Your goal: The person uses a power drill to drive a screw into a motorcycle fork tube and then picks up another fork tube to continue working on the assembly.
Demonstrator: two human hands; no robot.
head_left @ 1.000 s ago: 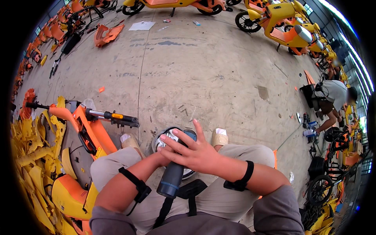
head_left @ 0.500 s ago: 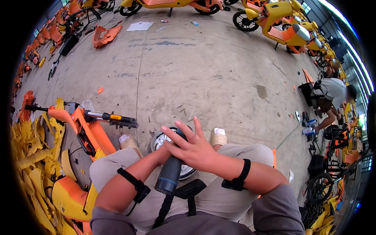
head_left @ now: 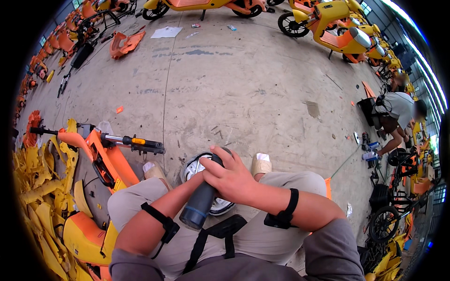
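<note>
A dark grey cylindrical tool body (head_left: 200, 204) with a thin blue ring near its lower end slants between my knees. Its upper end is under my hands, so its exact kind does not show. My right hand (head_left: 229, 177) closes over its upper part with bent fingers. My left hand (head_left: 198, 180) lies against the tool's far left side, its fingers hidden behind the tool and my right hand. Below them, on the floor between my feet, a round silver and black wheel-like part (head_left: 190, 169) is partly covered.
An orange scooter frame (head_left: 112, 157) with a fork lies at my left, beside heaped yellow panels (head_left: 40, 201). Yellow scooters (head_left: 335, 37) stand at the back. At right, a bent-over person (head_left: 396, 110) works among scooter parts and a black wheel (head_left: 383, 225). An orange panel (head_left: 126, 44) lies far left.
My right hand's fingers, spread out before, have curled down around the tool. The tool's lower end has swung slightly to the left.
</note>
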